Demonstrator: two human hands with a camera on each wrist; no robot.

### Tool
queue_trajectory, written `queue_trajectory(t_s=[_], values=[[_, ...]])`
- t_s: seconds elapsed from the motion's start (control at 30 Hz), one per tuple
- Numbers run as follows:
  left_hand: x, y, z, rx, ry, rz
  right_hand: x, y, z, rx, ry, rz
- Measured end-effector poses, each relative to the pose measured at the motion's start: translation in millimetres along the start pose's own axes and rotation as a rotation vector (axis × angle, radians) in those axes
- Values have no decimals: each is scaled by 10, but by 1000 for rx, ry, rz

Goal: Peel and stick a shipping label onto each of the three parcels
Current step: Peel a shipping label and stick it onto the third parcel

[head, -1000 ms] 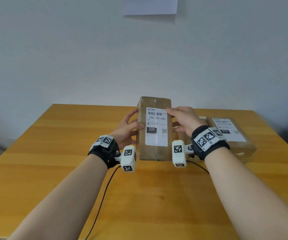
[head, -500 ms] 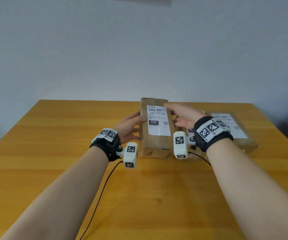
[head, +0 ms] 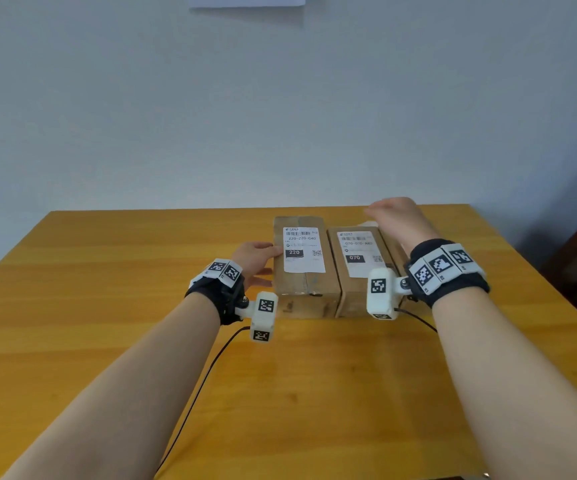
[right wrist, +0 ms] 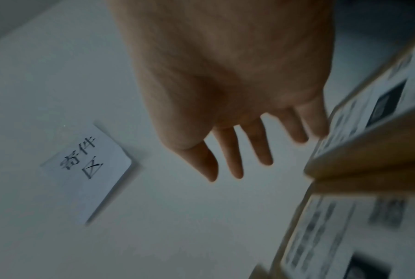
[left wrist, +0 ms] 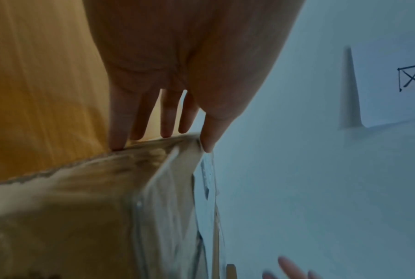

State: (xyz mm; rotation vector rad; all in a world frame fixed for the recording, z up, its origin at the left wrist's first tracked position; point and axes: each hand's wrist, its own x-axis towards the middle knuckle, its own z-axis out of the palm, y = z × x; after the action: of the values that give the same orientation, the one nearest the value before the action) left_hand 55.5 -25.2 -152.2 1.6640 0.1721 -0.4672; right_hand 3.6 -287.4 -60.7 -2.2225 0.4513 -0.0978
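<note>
Two labelled parcels sit touching, side by side, toward the far middle of a wooden table (head: 107, 306): the left parcel (head: 302, 292), its shipping label (head: 302, 249) marked 220, and the right parcel (head: 356, 296), whose label (head: 360, 252) reads 070. The person's left hand (head: 256, 259) rests straight fingers (left wrist: 122, 120) against the left parcel's left side, gripping nothing. The right hand (head: 396, 216) hovers above the right parcel's far end, fingers (right wrist: 235, 151) relaxed and spread, empty.

The cardboard looks stiff and taped, probably light enough to slide, and is best taken by its long side walls, leaving the paper labels untouched; the tape seam may be slick.

A third parcel, if present, is largely hidden behind the right wrist and its camera, and only a brown edge shows there. Both wrist views are blurred, so label print is unreadable in them. A paper notice (right wrist: 87, 169) on the wall is cut off in the head view.
</note>
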Motion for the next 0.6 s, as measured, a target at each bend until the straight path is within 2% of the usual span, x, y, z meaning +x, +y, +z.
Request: queue_trajectory(t_s=[0.13,0.2,0.33,0.4,0.5,0.6], values=[[4,-1,126,34,4,-6,147,528,-182,-420,20,300],[5,1,180,35,19,-7,230,747,-174,-483,3,346],[67,-3,235,43,68,15,227,768,-151,-543,3,307],[111,9,223,39,135,25,257,716,-140,-547,-11,249],[168,25,148,61,221,37,314,647,-116,-465,9,192],[209,13,88,-13,182,26,372,603,-58,-370,21,150]])
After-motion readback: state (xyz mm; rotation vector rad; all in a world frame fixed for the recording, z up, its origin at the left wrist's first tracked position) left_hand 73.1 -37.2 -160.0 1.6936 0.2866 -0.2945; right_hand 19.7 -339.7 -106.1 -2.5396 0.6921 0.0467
